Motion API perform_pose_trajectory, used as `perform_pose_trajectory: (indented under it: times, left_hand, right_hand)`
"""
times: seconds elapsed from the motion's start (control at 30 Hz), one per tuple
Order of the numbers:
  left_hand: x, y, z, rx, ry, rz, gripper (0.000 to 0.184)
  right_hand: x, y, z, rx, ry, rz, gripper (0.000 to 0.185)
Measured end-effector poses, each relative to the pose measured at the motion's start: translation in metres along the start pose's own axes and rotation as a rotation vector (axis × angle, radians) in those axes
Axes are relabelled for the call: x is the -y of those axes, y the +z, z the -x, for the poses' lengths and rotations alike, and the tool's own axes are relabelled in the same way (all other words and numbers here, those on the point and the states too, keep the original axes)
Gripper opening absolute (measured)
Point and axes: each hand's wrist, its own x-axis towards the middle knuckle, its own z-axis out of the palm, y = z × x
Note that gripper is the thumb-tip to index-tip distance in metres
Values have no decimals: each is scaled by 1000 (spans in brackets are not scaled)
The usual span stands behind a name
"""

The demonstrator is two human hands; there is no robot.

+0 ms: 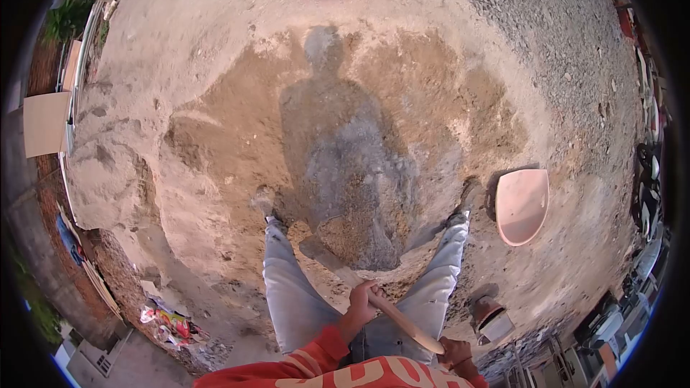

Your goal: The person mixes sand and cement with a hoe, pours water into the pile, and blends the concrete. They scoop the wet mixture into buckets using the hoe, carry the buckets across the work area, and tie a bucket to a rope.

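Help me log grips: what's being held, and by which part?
A long, light-brown wooden shaft: left hand partway along, right hand near one end.

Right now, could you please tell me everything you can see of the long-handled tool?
The long-handled tool has a straight, pale handle that looks wooden and a darker, greyish head whose exact shape is hard to make out. It slants between the person's legs, head toward the upper left, handle toward the lower right. The left-hand grip closes around the shaft partway along, the right-hand grip nearer its rear end. Whether the head touches the soil is unclear.
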Motion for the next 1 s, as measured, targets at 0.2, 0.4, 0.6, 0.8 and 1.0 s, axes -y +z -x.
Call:
perform_pose_trajectory:
  times: [0.2, 0.4, 0.6, 0.8, 1.0]
  left_hand:
    - [-35, 93, -19, 5, 199, -75, 18]
    - [-187, 355, -68, 245, 1083, -572, 31]
    - [-187, 408, -195, -25, 923, -1409, 72]
    - [-124, 316, -220, -260, 998, -1711, 44]
    - [-97, 220, -162, 32, 353, -703, 14]
  right_hand:
    - [-21, 0, -92, -253, -134, -83, 17]
    - [80, -108, -346, -521, -164, -229, 42]
    - [134, -156, -472, -445, 109, -562, 39]
    - [115, -59, -348, -383, 269, -604, 45]
    - [68, -18, -132, -186, 204, -370, 33]
